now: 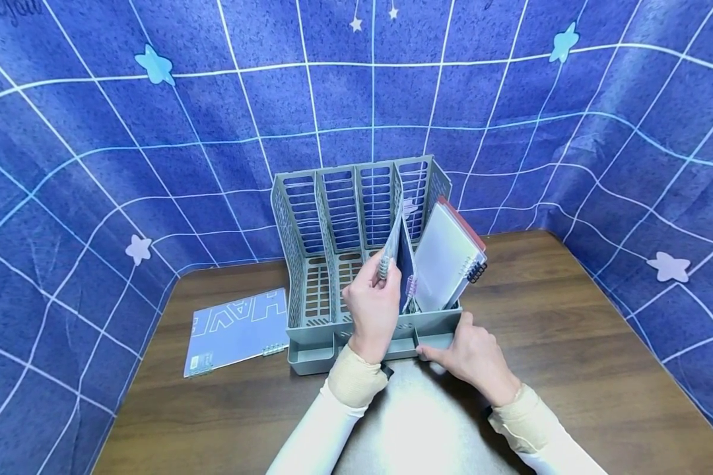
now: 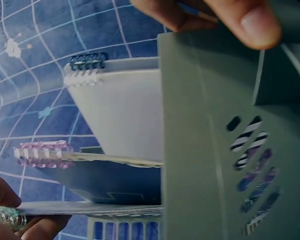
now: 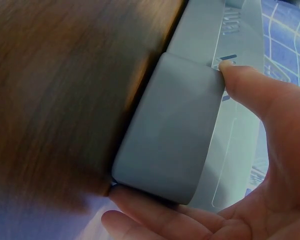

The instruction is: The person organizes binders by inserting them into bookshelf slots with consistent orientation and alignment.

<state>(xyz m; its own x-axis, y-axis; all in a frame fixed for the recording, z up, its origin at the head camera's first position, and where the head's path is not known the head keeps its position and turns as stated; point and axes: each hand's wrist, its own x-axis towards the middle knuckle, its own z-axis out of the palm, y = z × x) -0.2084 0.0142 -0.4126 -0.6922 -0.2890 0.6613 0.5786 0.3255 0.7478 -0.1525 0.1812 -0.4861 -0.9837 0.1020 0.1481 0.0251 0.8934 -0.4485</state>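
Observation:
My left hand (image 1: 373, 307) pinches a thin ring-bound notebook (image 1: 395, 234) by its clear rings, the notebook upright in a grey-green file organizer (image 1: 311, 359). Beside it a dark blue notebook with pink rings (image 2: 110, 181) stands in the organizer. In the rightmost slot, several ring-bound notebooks (image 1: 442, 254) lean to the right, a white one in front and a red cover behind. My right hand (image 1: 475, 353) grips the organizer's front right corner; in the right wrist view its thumb (image 3: 245, 82) lies on the front tray's rim and the other fingers wrap the tray's end.
A blue ring-bound notebook with white lettering (image 1: 237, 330) lies flat on the wooden table (image 1: 546, 316), left of the organizer. The organizer's two left slots hold nothing visible. A blue curtain with white grid lines (image 1: 356, 99) hangs behind and along both sides.

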